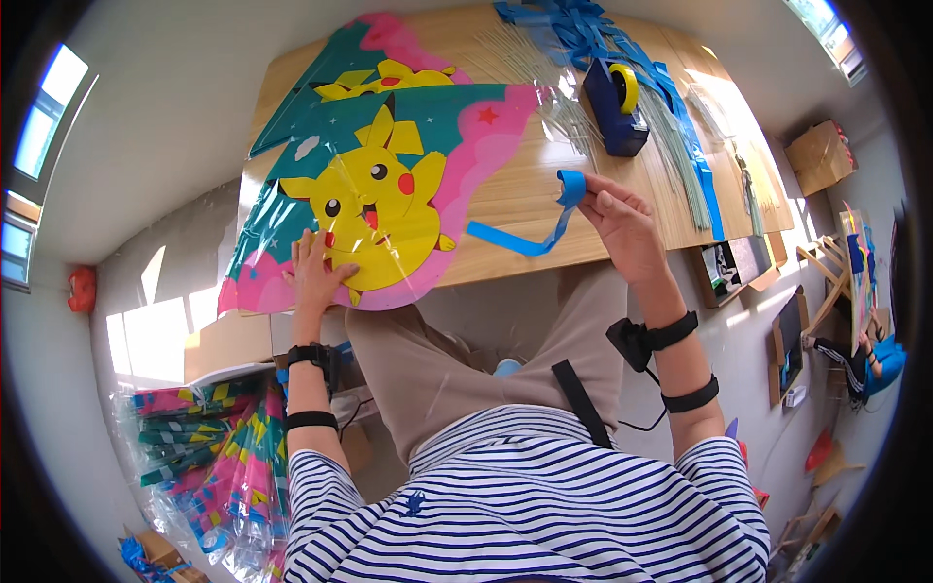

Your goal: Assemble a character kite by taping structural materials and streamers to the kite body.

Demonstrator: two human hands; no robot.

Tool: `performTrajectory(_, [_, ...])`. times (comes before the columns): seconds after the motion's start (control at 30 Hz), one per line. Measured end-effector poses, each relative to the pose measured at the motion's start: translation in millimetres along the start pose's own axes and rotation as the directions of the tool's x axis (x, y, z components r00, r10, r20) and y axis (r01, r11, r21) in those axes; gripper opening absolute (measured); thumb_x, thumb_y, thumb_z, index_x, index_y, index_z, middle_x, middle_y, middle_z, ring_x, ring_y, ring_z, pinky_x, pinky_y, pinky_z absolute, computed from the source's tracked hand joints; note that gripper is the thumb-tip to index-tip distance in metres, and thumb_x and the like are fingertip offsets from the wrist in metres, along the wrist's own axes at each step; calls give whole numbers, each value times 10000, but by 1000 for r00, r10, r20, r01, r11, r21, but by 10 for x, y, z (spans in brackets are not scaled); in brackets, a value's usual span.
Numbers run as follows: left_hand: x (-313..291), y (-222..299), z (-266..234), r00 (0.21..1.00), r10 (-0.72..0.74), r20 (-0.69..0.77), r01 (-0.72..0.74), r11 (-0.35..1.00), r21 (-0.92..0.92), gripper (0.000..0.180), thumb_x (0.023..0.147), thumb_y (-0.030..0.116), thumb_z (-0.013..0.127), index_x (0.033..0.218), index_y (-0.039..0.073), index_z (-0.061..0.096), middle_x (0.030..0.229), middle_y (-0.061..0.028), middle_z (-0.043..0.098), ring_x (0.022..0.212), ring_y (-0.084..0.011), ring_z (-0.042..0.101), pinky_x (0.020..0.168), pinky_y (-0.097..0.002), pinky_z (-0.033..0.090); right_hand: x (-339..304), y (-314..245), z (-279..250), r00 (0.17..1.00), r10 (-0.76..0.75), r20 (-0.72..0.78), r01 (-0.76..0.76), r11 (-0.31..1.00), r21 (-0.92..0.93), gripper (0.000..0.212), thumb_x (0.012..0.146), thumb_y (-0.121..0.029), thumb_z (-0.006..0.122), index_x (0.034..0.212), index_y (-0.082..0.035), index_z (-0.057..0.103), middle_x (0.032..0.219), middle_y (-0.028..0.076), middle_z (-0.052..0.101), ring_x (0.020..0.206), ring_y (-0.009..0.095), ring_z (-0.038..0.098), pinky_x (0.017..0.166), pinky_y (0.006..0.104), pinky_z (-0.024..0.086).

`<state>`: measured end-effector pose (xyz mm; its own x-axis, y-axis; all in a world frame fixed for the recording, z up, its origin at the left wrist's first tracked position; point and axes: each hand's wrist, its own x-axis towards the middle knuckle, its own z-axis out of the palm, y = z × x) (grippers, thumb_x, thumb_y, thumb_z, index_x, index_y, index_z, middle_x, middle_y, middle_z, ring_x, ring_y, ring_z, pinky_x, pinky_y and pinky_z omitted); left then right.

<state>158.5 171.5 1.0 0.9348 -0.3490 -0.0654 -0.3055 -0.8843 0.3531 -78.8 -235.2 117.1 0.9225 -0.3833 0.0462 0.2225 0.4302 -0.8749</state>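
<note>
A printed kite sheet (384,209) in green and pink, with a yellow cartoon animal on it, lies on the wooden table at its left side. My left hand (319,270) rests flat on the sheet's near part, fingers spread. Above the table to the right, my right hand (622,222) pinches the upper end of a blue ribbon strip (533,245) between thumb and fingers. The strip hangs in a curl, its free end near the kite's right edge. Another similar sheet (394,76) lies behind the first, partly covered.
A dark blue tape dispenser with a yellow roll (616,109) stands at the back right of the table (515,185). Thin pale rods (680,170) and heaped blue ribbons (573,34) lie around it. Folded kites in plastic (228,447) are at my lower left. Another person (880,358) is far right.
</note>
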Motion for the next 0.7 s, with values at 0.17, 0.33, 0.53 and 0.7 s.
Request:
performTrajectory(0.17, [539,-715,-157,990,141,-9,-139,987,82,859,681,243,877,1456,154,518,1590,-115,392,1487,-393,294,1145,-719,181,177,431,-483,972,159,-171,-150,986,68,300,934,-67,674,1185,98,659,1077,135,727,1004,185,683,958,323,511])
performTrajectory(0.33, [454,80,-30,970,238,-43,-236,970,57,741,776,251,810,1452,161,521,1593,-105,382,1486,-399,284,1157,-692,193,162,680,-507,915,260,-308,-261,965,41,215,922,-40,680,1100,80,682,1014,118,724,922,165,684,850,301,538])
performTrajectory(0.53, [99,1099,424,938,339,80,-343,938,56,784,831,362,762,1529,230,429,1643,-74,281,1524,-373,187,1161,-715,129,457,691,-553,898,253,-360,-354,902,-248,152,885,-11,682,1023,52,696,872,71,700,730,132,632,651,271,490])
performTrajectory(0.7, [3,1036,289,926,336,174,-345,938,24,800,810,357,779,1526,248,439,1641,-47,292,1535,-361,161,1164,-717,108,859,776,-932,855,287,-433,-423,869,-258,103,877,-4,676,968,41,691,778,71,666,634,135,599,560,290,450])
